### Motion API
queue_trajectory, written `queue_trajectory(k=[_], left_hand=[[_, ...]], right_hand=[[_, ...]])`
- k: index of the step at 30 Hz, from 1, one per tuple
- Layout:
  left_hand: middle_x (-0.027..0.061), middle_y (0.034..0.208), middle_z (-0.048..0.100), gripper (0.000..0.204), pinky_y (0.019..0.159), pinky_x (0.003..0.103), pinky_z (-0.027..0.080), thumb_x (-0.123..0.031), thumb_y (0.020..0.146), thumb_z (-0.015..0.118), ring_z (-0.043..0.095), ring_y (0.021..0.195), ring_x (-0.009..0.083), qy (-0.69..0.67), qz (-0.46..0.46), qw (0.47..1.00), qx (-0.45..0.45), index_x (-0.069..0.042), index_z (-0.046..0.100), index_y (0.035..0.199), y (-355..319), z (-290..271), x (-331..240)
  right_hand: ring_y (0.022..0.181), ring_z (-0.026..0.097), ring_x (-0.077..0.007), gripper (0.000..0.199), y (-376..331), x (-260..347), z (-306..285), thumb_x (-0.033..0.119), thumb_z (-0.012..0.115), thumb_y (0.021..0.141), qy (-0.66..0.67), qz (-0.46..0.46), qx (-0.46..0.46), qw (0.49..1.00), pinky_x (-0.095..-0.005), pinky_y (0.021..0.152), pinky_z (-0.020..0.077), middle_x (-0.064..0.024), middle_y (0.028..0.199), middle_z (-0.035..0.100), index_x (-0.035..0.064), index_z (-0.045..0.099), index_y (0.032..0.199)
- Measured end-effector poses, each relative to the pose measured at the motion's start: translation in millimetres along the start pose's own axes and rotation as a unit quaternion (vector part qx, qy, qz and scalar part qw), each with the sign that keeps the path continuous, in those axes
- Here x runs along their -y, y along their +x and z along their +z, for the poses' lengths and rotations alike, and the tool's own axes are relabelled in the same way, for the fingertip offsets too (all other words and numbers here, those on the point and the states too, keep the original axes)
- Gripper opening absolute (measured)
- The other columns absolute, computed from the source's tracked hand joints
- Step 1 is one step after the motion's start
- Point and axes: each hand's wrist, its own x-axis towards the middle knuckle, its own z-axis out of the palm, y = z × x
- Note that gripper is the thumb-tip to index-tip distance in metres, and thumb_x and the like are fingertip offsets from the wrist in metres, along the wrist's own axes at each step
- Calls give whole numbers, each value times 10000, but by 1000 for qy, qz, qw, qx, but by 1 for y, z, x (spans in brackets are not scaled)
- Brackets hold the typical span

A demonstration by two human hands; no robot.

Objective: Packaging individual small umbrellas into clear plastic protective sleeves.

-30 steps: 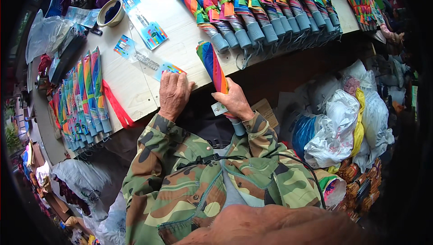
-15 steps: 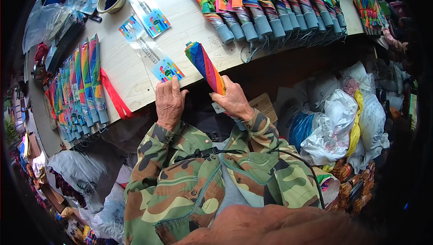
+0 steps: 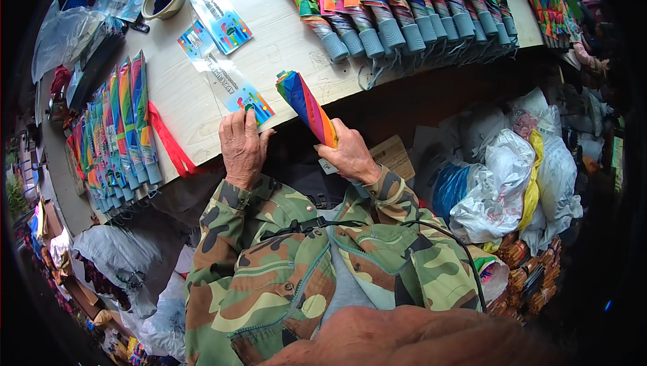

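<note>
My right hand (image 3: 352, 154) is wrapped round a folded rainbow umbrella (image 3: 304, 108), which points up and to the left. A small white tag (image 3: 327, 166) hangs beside that hand, and the umbrella's lower end is largely hidden by my hand and sleeve. My left hand (image 3: 244, 145) is open at the table's front edge, thumb apart. Its fingertips rest on the near end of a clear printed plastic sleeve (image 3: 228, 81). Just beyond lies a second blue printed sleeve (image 3: 226, 23).
Several rainbow umbrellas with grey-blue handles (image 3: 391, 34) line the table's far side. Sleeved umbrellas (image 3: 116, 133) and a red ribbon (image 3: 168, 143) lie at left. A cream bowl (image 3: 176, 6) holds something dark blue. White plastic bags (image 3: 499, 187) are piled below, right of the table (image 3: 185, 123).
My left hand has shifted slightly left and toward me, its fingertips still at the sleeve's end. The umbrella in my right hand has dipped a little toward me.
</note>
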Motion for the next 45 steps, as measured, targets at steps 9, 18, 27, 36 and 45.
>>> queue_trajectory(k=[9, 18, 27, 36, 45], left_hand=[[126, 1064, 650, 452, 928, 490, 536, -119, 904, 814, 640, 1029, 343, -16, 63, 998, 9, -23, 669, 1322, -9, 5, 2], [132, 1041, 660, 278, 848, 459, 510, -72, 920, 757, 629, 970, 332, -50, 44, 997, 38, -26, 696, 1187, 16, -5, 13], [109, 969, 620, 201, 805, 455, 488, -68, 856, 754, 609, 907, 314, -6, 45, 998, 44, -54, 661, 1033, 28, -4, 10], [117, 925, 590, 202, 782, 474, 469, -52, 842, 731, 599, 887, 330, -15, 50, 998, 19, -63, 621, 1011, 25, 2, 15], [144, 958, 577, 314, 784, 478, 447, -5, 756, 695, 587, 911, 351, -5, 26, 1000, 14, -51, 592, 1049, 26, 0, 18]], right_hand=[[830, 734, -494, 450, 0, 3, 4, 221, 831, 861, -12, -11, 14, 1000, -512, 747, 563, -288, 865, 710, -19, 569, 1138], [818, 721, -503, 445, -2, 0, 2, 234, 830, 859, -6, -1, 9, 1000, -519, 751, 555, -294, 859, 703, -24, 573, 1116], [765, 708, -511, 390, -4, 0, 3, 237, 789, 866, -13, -29, -6, 999, -558, 731, 555, -272, 785, 690, -12, 548, 1047], [764, 711, -505, 397, -4, -1, 4, 241, 795, 870, 1, -29, -4, 1000, -554, 730, 557, -269, 793, 693, -11, 550, 1054], [761, 710, -504, 391, -6, -4, 4, 237, 796, 873, 4, -32, -15, 999, -555, 721, 554, -268, 794, 691, -8, 545, 1045]])
